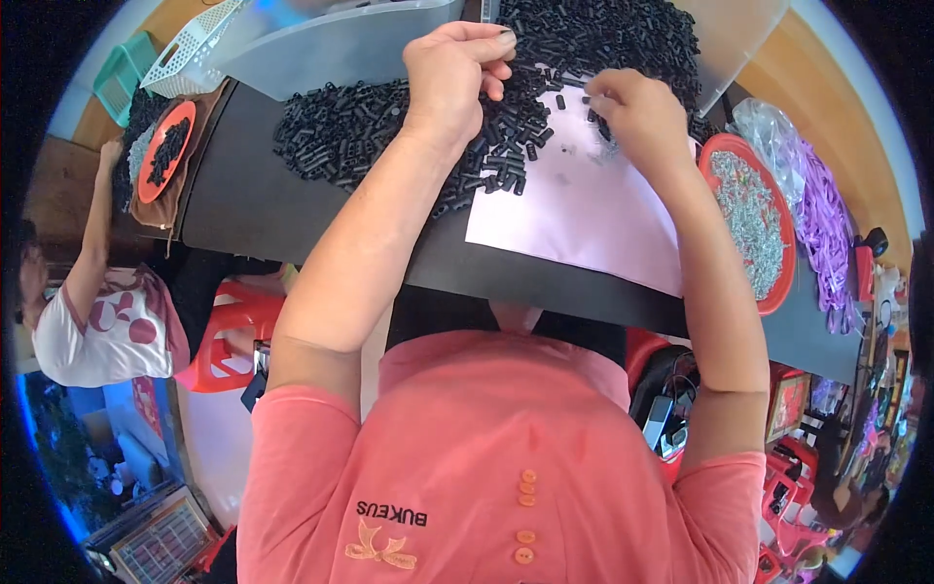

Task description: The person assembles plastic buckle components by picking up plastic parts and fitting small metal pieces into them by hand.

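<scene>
My left hand (449,83) is raised over the heap of small black tubular plastic pieces (345,131), its thumb and forefinger pinched together. Whatever lies between those fingertips is too small to make out. My right hand (644,117) hovers above a pale pink sheet (574,214), fingers bent inward and closed. Dark bits show just under its fingertips, but I cannot tell whether they are held or lie on the sheet. Several loose black pieces are scattered along the sheet's left and far edges.
A large translucent bin (336,49) stands at the far left, and more black pieces (623,34) fill the far right. On the right are a red basin of small silvery pieces (749,224) and purple straps (827,224). A co-worker's arm (95,219) reaches beside an orange plate (148,180).
</scene>
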`<state>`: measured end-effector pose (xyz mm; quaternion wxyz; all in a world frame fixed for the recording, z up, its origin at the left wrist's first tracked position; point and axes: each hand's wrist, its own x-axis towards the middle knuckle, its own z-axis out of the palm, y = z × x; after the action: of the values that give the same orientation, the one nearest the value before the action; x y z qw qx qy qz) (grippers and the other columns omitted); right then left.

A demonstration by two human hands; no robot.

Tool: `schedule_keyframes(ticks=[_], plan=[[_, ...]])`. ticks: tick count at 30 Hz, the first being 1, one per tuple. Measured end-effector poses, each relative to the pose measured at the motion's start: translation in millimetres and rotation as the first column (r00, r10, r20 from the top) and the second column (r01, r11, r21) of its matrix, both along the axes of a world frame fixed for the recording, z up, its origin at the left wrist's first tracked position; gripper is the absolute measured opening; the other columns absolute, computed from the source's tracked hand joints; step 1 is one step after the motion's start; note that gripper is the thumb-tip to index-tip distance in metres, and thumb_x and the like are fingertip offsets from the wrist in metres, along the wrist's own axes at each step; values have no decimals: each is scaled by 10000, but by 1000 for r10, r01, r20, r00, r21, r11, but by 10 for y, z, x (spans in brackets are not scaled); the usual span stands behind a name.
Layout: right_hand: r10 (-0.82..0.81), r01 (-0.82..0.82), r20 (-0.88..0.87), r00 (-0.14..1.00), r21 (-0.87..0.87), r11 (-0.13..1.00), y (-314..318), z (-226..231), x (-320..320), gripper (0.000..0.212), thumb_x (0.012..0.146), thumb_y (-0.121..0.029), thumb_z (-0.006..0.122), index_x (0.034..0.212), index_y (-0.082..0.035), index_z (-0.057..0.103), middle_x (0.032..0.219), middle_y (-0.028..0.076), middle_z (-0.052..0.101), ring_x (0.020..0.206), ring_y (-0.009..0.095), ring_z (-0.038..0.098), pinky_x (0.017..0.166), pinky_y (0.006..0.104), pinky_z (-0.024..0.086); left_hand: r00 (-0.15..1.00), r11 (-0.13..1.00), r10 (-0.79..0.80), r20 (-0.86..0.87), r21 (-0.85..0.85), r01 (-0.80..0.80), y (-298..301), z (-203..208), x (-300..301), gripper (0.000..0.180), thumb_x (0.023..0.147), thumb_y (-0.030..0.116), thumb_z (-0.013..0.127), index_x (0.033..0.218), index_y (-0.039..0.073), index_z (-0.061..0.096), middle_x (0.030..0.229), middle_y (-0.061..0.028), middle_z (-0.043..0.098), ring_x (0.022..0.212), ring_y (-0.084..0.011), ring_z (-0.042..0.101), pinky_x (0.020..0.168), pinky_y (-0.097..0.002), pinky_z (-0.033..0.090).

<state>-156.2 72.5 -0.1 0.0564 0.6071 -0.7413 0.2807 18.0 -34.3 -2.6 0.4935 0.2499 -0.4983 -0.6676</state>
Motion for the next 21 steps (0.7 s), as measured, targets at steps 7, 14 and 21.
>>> schedule_keyframes(ticks=[7,14,21], plan=[[168,-147,-480,861,82,986,-355,-307,-40,276,793,-100,555,1009,-189,701,934,86,627,868,272,642,739,422,506,1000,999,7,-29,50,-6,26,-9,-43,90,771,-26,655,846,-70,631,717,-112,632,519,-119,547,404,-223,415],[163,-128,-255,953,149,981,-273,-213,-47,271,772,-74,575,1002,-156,692,915,77,615,878,296,622,743,411,492,998,1000,-23,55,21,22,78,-5,-21,131,807,6,647,911,-71,630,760,-113,636,576,-125,570,456,-221,428],[178,-141,-253,951,157,977,-371,-267,-62,203,761,-87,579,924,-120,695,896,89,646,844,313,628,738,420,488,997,999,-40,73,28,38,71,-42,-66,111,806,8,652,893,-59,632,745,-101,630,559,-118,559,446,-218,424]])
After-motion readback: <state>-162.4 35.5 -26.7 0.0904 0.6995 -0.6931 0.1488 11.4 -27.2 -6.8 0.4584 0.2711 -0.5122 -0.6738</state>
